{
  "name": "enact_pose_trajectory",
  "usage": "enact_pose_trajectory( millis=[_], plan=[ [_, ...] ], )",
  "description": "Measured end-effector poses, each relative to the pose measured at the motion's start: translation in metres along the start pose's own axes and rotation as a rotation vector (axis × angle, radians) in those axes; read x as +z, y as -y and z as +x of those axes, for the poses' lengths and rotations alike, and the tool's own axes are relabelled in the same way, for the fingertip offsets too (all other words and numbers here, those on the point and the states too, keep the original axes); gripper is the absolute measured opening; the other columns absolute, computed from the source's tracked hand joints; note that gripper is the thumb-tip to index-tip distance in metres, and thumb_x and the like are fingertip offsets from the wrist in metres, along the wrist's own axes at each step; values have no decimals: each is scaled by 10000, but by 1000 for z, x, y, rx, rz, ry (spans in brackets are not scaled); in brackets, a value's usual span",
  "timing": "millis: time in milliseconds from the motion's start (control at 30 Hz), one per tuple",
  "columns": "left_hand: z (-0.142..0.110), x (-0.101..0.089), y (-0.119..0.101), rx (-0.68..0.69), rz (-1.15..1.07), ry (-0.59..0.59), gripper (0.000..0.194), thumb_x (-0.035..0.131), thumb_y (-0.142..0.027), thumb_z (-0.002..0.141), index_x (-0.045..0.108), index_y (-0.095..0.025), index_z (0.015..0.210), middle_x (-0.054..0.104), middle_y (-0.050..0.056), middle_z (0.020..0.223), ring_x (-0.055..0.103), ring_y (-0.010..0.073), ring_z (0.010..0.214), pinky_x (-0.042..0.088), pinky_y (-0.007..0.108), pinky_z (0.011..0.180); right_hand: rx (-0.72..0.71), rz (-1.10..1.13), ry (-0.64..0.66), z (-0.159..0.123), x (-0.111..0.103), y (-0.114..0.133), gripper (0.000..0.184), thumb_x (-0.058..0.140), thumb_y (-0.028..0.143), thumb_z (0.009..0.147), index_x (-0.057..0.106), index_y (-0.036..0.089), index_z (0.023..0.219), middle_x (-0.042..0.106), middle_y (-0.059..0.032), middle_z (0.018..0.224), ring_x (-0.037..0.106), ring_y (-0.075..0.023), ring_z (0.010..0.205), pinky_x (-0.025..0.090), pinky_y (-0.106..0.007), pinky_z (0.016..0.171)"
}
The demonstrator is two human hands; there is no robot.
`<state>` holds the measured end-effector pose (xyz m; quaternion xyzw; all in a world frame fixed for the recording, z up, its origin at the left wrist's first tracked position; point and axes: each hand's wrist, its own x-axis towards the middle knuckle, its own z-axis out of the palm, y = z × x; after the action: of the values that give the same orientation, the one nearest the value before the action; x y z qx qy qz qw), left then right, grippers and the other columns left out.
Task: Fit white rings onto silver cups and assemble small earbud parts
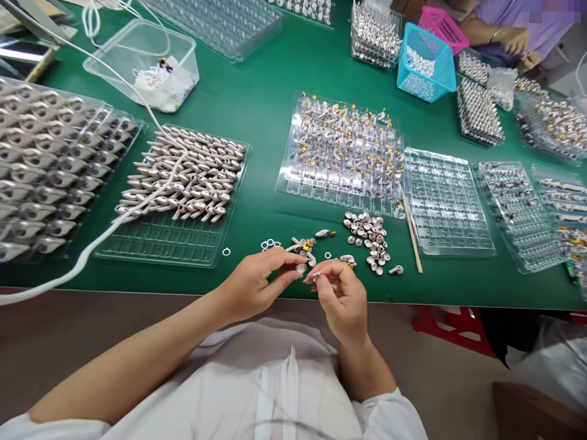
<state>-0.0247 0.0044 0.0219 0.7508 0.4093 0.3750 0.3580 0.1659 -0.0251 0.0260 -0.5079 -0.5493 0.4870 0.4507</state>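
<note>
Between the thumb and forefinger of my left hand [259, 278] is a small round earbud cap [301, 267]. My right hand [342, 293] pinches a tiny white part [316, 276] whose kind I cannot make out. Both sets of fingertips are close together just over the table's near edge. Right beyond them lie a few earbud pieces with yellow tabs [305, 245] and a single earbud piece [324, 233]. Several white rings [270, 244] lie by my left hand. To the right is a loose pile of round earbud caps [369, 235].
Earbud shells fill a transparent tray [160, 241] on the left, crossed by a white cable [98, 244]. Ahead stands a tray of yellow-tabbed earbud parts [293, 180]; a wooden stick [411, 235] lies beside it. A blue basket [426, 85] stands near a co-worker's hands [513, 41].
</note>
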Motion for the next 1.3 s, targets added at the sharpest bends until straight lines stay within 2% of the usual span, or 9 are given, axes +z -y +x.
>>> enact_pose_trajectory(
  millis=[100,233,733,933,1300],
  plan=[
    [-1,2,-1,-9,-22,9,186,605,-160,927,669,-170,1102,744,30,925,705,125,814,540,198,784,59,-96,52,4,-5,1,57,549,207,905,585,212,862,622,-1,796,610,-127,690,514,-256,660],
    [0,5,-4,24,-27,10,189,596,-154,928,670,-169,1101,749,43,945,709,131,836,552,204,797,71,-186,143,10,-6,5,85,553,235,890,574,201,815,603,0,789,566,-117,674,496,-241,644],
    [0,7,-6,-4,19,80,193,536,-141,956,665,-185,1093,732,44,916,677,141,826,550,238,780,191,-128,168,15,-7,5,113,594,279,852,564,194,782,541,36,666,493,-92,555,427,-220,540],
    [-2,9,-5,92,71,43,233,510,-103,954,648,-169,1131,725,57,911,663,145,813,553,252,774,226,-112,162,17,-6,4,122,600,278,824,557,190,752,532,37,657,475,-84,540,421,-207,510],
    [-3,16,2,184,77,1,294,491,-85,951,645,-176,1184,742,89,946,681,170,858,577,296,777,269,-94,236,22,-11,6,151,606,286,809,543,182,718,526,36,637,458,-76,536,401,-193,491]
  ],
)
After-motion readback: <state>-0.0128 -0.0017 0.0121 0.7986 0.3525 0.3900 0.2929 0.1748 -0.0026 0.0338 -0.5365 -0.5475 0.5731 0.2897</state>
